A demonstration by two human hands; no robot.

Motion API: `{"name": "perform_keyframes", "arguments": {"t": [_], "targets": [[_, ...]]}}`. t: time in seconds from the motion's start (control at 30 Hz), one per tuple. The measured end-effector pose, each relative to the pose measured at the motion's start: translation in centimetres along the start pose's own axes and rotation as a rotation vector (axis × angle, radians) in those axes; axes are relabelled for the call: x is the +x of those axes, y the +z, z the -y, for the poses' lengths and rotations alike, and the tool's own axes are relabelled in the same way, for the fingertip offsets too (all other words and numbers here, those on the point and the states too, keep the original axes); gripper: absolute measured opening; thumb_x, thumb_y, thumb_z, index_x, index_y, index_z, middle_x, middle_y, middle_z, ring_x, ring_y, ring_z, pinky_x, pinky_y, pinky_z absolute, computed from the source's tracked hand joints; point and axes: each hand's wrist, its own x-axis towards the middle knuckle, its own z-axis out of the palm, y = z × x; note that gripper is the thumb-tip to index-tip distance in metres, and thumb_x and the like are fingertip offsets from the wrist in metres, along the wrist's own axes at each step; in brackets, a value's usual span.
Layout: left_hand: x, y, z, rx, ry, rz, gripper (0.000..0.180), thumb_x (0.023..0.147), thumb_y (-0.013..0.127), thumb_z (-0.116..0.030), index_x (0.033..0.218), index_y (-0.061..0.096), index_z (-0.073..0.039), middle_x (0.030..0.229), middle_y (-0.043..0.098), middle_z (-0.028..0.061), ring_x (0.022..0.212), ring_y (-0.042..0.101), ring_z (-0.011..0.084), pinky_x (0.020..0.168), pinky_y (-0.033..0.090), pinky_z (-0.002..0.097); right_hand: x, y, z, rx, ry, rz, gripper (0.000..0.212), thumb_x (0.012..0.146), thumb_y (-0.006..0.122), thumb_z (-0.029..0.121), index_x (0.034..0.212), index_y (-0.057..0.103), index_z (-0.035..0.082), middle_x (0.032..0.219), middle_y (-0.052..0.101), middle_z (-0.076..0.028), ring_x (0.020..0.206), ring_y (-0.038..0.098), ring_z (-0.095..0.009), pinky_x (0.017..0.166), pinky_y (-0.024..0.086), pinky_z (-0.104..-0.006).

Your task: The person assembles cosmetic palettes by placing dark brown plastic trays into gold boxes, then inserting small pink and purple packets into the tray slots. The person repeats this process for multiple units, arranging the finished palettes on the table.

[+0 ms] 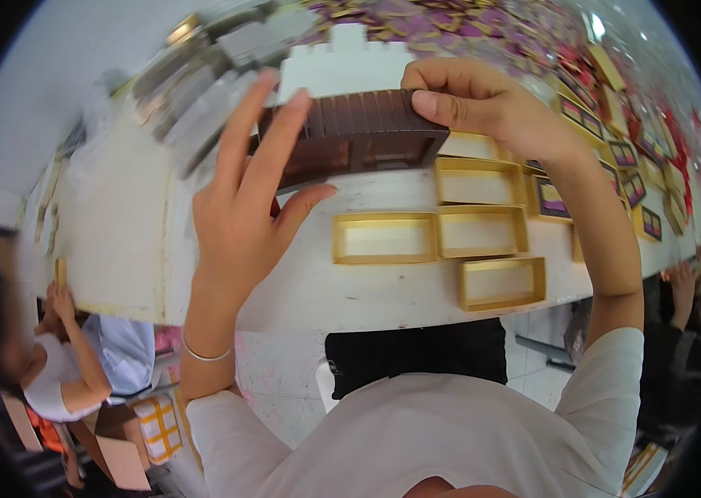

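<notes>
While the right hand [487,104] pinches the dark brown tray [367,116] by its right-hand corner, the left hand [234,216] stands spread around the other end – whether its fingertips touch, I cannot tell. The tray appears held above the white table [284,300], in front of a white card piece [342,66] and near several open gold boxes [388,219]. With so one-sided a hold, it could probably swing or slip if the left fingers miss their grip – and a hard squeeze might dent its ridged wall
</notes>
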Motion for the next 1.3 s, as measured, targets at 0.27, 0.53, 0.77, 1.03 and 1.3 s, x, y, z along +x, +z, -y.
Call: {"name": "perform_keyframes", "arguments": {"t": [0.27, 0.53, 0.77, 1.03, 1.3], "targets": [[7.3, 8.9, -1.3, -0.575, -0.475, 0.469, 0.018, 0.084, 0.066, -0.018, 0.091, 0.066, -0.002, 0.079, 0.064, 0.0013, 0.059, 0.049, 0.005, 0.051, 0.037, 0.0193, -8.3, -2.4, -2.7, -0.921, -0.303, -0.358, 0.054, 0.067, 0.076, 0.018, 0.115, 0.054, 0.008, 0.117, 0.049, -0.006, 0.096, 0.051, -0.022, 0.078, 0.044, -0.0321], [7.7, 12.9, 1.2, -0.559, -0.403, 0.711, 0.05, 0.084, 0.066, -0.034, 0.122, 0.054, -0.004, 0.091, 0.06, 0.0053, 0.056, 0.048, 0.008, 0.049, 0.042, 0.0232, -9.6, -4.3, -5.2, -1.161, -0.105, -0.365, 0.037, 0.065, 0.077, 0.016, 0.099, 0.063, 0.011, 0.099, 0.054, -0.007, 0.092, 0.052, -0.025, 0.079, 0.044, -0.0368], [6.5, 13.9, 1.7, -0.363, -0.375, 1.024, 0.068, 0.074, 0.075, -0.03, 0.13, 0.045, -0.004, 0.077, 0.058, 0.0068, 0.055, 0.05, 0.0109, 0.048, 0.042, 0.0252, -7.5, -4.3, -8.0, -1.188, -0.059, -0.179, 0.041, 0.065, 0.077, 0.018, 0.103, 0.062, 0.01, 0.1, 0.051, -0.008, 0.095, 0.051, -0.027, 0.081, 0.043, -0.0383], [6.3, 14.5, 2.4, -0.429, -0.381, 0.986, 0.059, 0.071, 0.076, -0.018, 0.121, 0.051, -0.001, 0.068, 0.059, 0.0074, 0.052, 0.051, 0.012, 0.048, 0.042, 0.0271, -8.0, -6.1, -7.5, -0.557, 0.194, -0.028, 0.041, 0.071, 0.064, -0.004, 0.112, 0.06, 0.004, 0.121, 0.05, -0.013, 0.101, 0.055, -0.031, 0.085, 0.047, -0.0362], [6.4, 14.5, 2.0, -0.434, -0.415, 0.992, 0.057, 0.071, 0.077, -0.015, 0.121, 0.053, -0.001, 0.062, 0.053, 0.0031, 0.049, 0.045, 0.0093, 0.046, 0.038, 0.0255, -8.4, -4.2, -11.1, -1.258, -0.209, -0.151, 0.034, 0.067, 0.062, -0.006, 0.101, 0.062, 0.0, 0.118, 0.056, -0.016, 0.093, 0.061, -0.032, 0.077, 0.052, -0.0357]]}}
